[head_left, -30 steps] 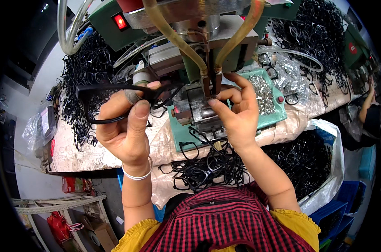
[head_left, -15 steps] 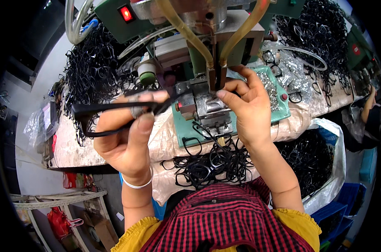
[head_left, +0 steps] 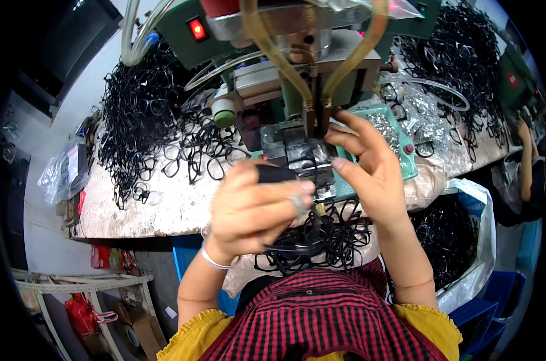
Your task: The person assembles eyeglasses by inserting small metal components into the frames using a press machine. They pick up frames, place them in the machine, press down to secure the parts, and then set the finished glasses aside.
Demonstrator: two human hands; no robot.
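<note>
A red bag [head_left: 81, 316] shows within a pale rack [head_left: 119, 281], lower left, with blue crates [head_left: 506, 296] lower right.

The person's 2 hands [head_left: 252, 207] [head_left: 374, 173], 2 amber tubes [head_left: 277, 56] [head_left: 358, 54], 1 lit switch [head_left: 197, 29], 1 bracelet [head_left: 215, 259] and 1 green tray [head_left: 411, 173] show.

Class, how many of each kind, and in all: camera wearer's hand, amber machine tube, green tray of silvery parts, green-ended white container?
Left hand and right hand: 2
Amber tubes: 2
Green tray: 1
White container: 1
Total: 6
</note>
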